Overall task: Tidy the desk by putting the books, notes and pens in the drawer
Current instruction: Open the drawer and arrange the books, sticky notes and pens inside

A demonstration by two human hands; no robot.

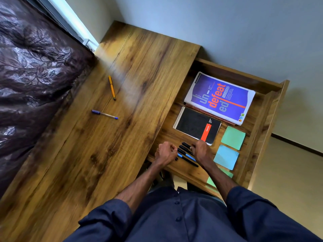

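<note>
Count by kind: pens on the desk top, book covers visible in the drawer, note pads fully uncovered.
Pens: 2, yellow pen, blue pen
Book covers: 2, purple book, black notebook
Note pads: 2, green pad, blue pad
Total: 6

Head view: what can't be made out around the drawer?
All in the head view:
- Pens: count unclear, left hand and right hand cover their ends; grip unclear too.
- Lower green note: mostly hidden by the right forearm.
- Bottom book under the purple book: only its edge shows.
- Black notepad print: too small.
</note>
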